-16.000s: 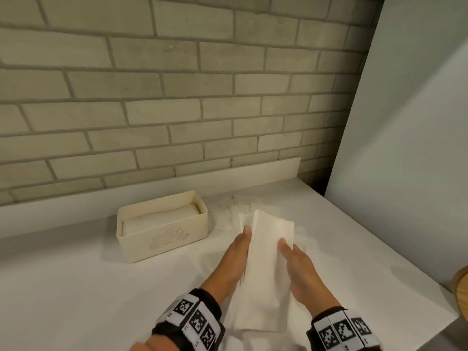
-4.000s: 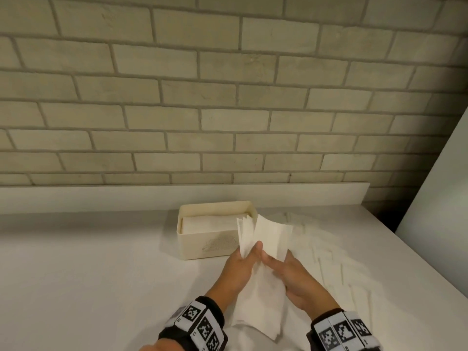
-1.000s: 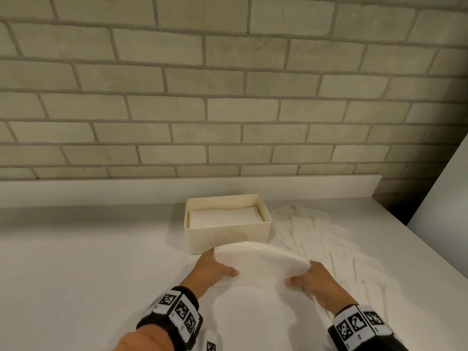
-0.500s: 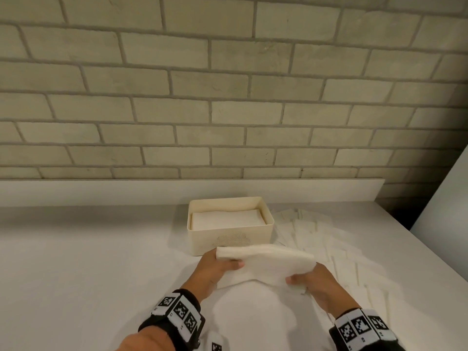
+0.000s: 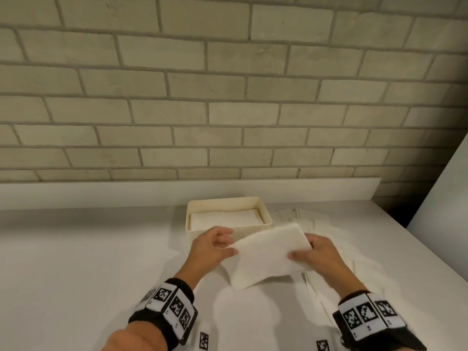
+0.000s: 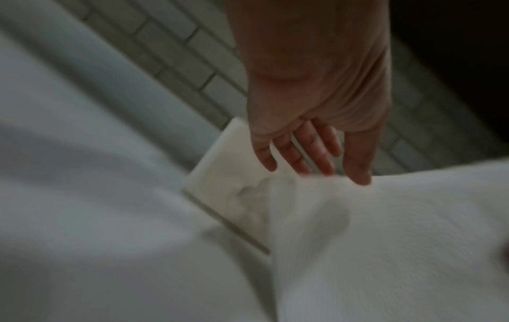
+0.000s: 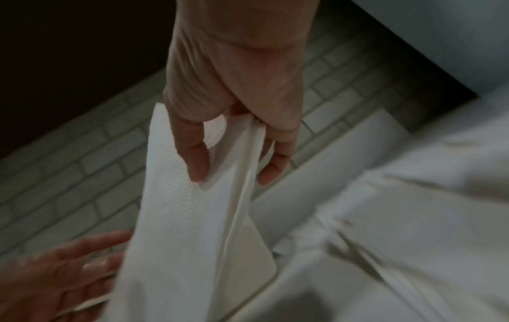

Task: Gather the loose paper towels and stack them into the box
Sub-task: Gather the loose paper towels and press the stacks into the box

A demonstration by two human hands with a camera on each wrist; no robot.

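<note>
A cream open box (image 5: pixel 266 214) stands on the white counter (image 5: pixel 76 262) and holds a flat pile of paper towels (image 5: pixel 225 218). Just in front of it I hold a folded stack of white paper towels (image 5: pixel 268 254), tilted with its far right corner up. My right hand (image 5: pixel 301 252) pinches the right end, thumb on top (image 7: pixel 197 167) and fingers beneath. My left hand (image 5: pixel 222 243) is at the left end with straight, spread fingers (image 6: pixel 300 161); its thumb touches the towel stack (image 6: pixel 385 228). Loose towels (image 5: pixel 316 221) lie to the right of the box.
A brick wall (image 5: pixel 228 110) with a white ledge (image 5: pixel 101 193) runs behind the box. A white panel (image 5: pixel 445 188) rises at the right, where the counter ends. More loose towels (image 5: pixel 359 269) lie under my right wrist.
The stack has risen a little toward the box and tilted, right corner up. My left fingers have spread and loosened off its left end.
</note>
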